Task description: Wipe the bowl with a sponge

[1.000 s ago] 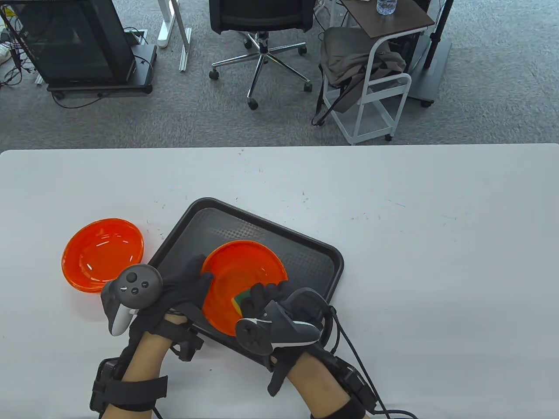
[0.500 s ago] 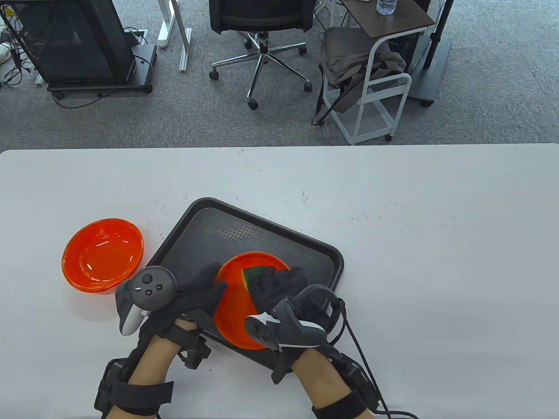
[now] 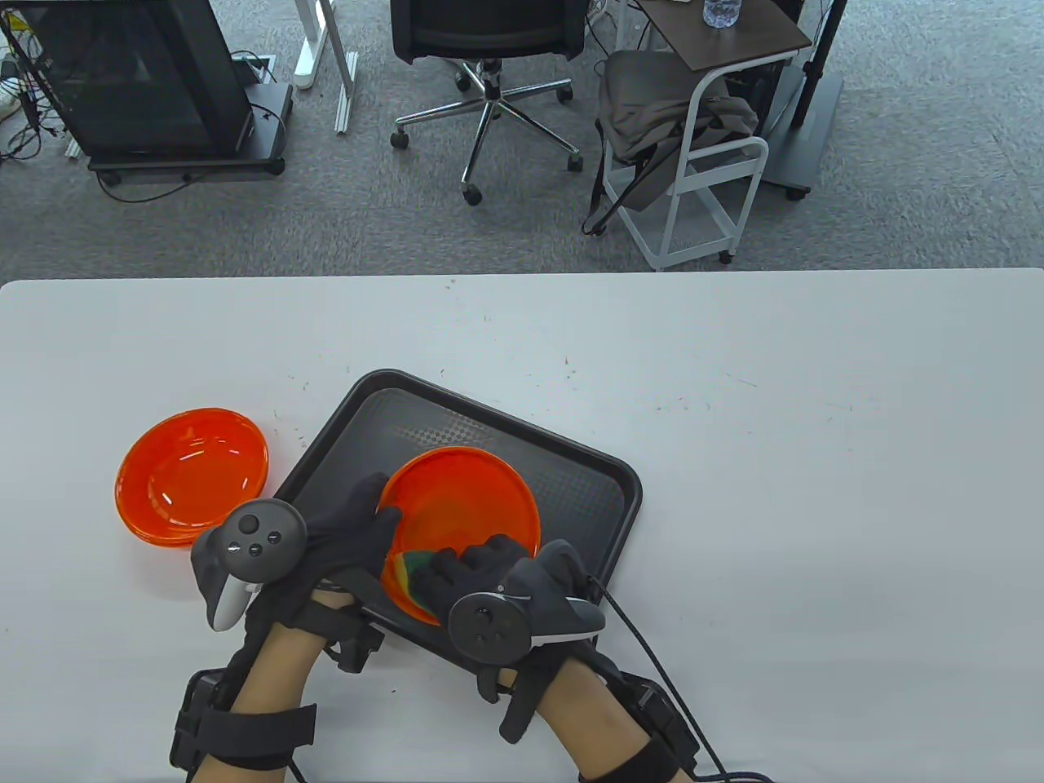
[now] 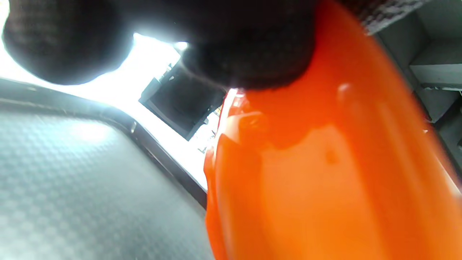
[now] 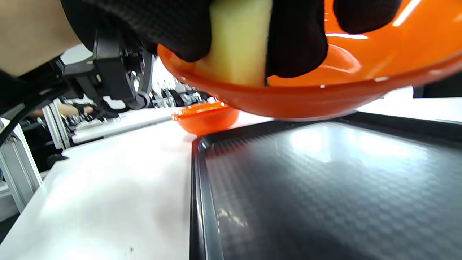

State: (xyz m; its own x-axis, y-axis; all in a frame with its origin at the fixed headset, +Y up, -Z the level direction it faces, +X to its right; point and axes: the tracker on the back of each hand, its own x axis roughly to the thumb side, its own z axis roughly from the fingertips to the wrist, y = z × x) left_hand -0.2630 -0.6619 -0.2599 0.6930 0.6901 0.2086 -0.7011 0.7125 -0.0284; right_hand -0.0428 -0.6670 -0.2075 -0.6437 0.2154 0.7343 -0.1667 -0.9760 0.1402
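Broadly, we see a white table (image 3: 816, 489) carrying a dark tray (image 3: 587, 481) set at an angle near its front edge. Over the tray sits the orange bowl (image 3: 465, 497), which the right wrist view shows lifted clear of the tray floor and tipped; we cannot tell from the table view how far it is raised. A second orange bowl (image 3: 192, 477) rests on the table just beside the tray's left edge, apart from both hands.

Next in size, our left hand (image 3: 342, 542) grips the left rim of the tilted bowl, its gloved fingers (image 4: 249, 47) curled over the edge with the thumb against the inner wall. Our right hand (image 3: 481, 571) reaches into the bowl's near side, fingers (image 5: 296, 39) closed around the sponge (image 3: 412, 571) and pressing it against the inner surface close to the near rim.

Smallest of all, the sponge shows only partly: a green and yellow patch peeks out left of the right fingers in the table view, and its pale yellow face (image 5: 238, 39) sits pinched between gloved fingers in the right wrist view, touching the bowl's inside wall
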